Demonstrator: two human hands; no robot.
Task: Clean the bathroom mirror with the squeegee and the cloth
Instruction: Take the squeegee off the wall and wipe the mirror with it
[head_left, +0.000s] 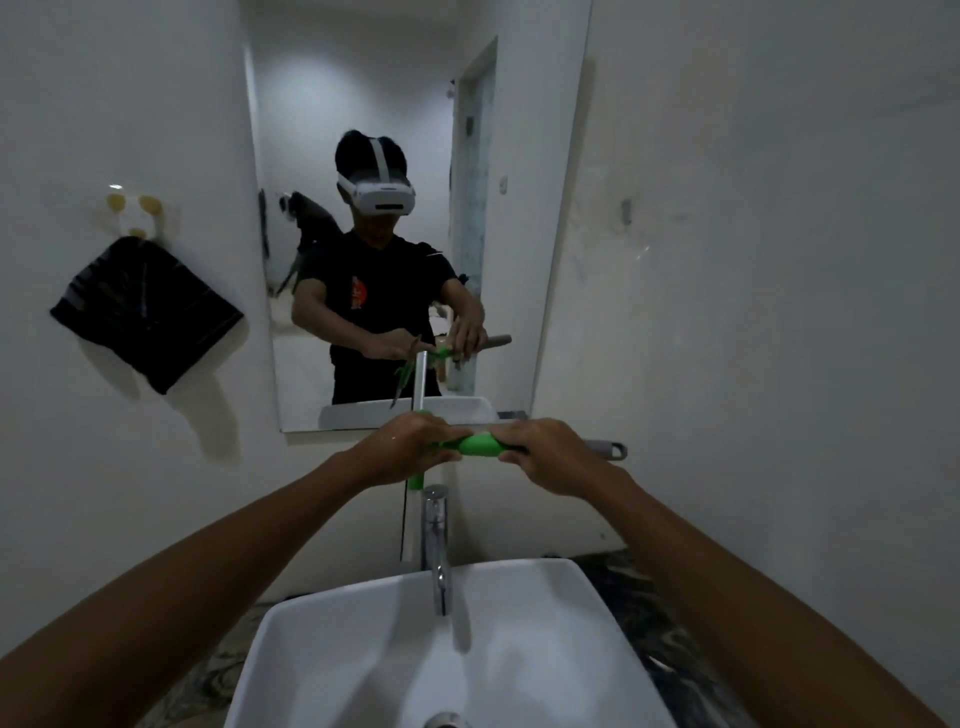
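A tall mirror (395, 104) hangs on the white wall above the sink. I hold a green squeegee (478, 445) just below the mirror's bottom edge, over the tap. My left hand (410, 444) grips the head end, where the blade runs vertically, its silver top showing against the mirror and its green lower tip poking out below my fingers. My right hand (550, 454) is wrapped around the handle, whose grey end (605, 449) sticks out to the right. A dark cloth (145, 312) hangs from a hook on the left wall.
A chrome tap (436, 540) rises behind the white basin (571, 587), directly under the squeegee. A dark patterned counter (639, 597) surrounds the basin. A small wall fitting (627, 212) sits on the right wall. The mirror reflects a person wearing a headset and a doorway.
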